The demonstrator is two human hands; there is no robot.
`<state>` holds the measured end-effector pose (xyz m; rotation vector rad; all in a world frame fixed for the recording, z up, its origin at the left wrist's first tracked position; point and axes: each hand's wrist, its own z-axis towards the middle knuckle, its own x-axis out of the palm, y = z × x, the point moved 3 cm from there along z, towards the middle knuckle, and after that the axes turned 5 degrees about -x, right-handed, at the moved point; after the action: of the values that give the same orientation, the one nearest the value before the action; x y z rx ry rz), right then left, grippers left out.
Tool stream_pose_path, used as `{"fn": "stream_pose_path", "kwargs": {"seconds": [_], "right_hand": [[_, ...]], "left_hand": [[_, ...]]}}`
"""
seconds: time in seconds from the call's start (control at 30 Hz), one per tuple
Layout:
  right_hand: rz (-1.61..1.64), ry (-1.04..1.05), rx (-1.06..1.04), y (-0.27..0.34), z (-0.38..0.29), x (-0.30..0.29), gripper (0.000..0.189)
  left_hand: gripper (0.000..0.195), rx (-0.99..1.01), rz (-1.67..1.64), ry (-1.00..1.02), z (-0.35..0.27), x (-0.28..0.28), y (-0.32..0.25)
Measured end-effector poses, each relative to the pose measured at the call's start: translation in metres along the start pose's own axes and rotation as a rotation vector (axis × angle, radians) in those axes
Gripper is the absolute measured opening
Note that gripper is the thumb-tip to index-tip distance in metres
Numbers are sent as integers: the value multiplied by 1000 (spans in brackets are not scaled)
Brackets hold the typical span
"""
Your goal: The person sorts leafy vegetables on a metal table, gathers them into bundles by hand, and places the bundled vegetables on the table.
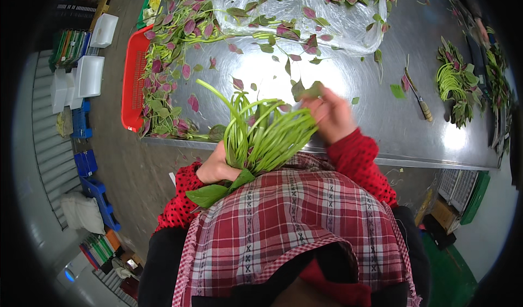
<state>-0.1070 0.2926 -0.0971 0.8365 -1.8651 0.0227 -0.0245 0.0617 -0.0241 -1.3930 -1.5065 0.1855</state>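
Note:
My left hand (220, 166) grips a thick bunch of leafy amaranth (273, 139) close to my apron, at the near edge of the metal table. Its bright green stems fan up and to the right, and a few broad leaves hang below my fist. One thicker stem (214, 90) sticks out at the upper left. Motion blurs my right hand (333, 113), which is at the stem ends with a green leaf (312, 91) at its fingertips. Loose leaves with purple-red centres lie scattered on the steel beyond both hands.
Amaranth stalks (163, 86) heap against a red plastic basket (132, 82) at left. Clear plastic film (347, 25) holds more greens at the back. A wooden-handled knife (421, 98) lies right, near a bundled bunch (453, 82). Another person's hand (482, 31) shows at far right.

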Motion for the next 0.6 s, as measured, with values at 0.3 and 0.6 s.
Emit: {"fn": "stream_pose_path", "kwargs": {"seconds": [0.3,0.6], "right_hand": [[-1319,468,-126,3,-33,76,35],[-1365,551,-496,6,-18,89,26]], "left_hand": [[65,-7,239,27,-3,-7,8],[53,-163,343,59,-2,1,-1]]}}
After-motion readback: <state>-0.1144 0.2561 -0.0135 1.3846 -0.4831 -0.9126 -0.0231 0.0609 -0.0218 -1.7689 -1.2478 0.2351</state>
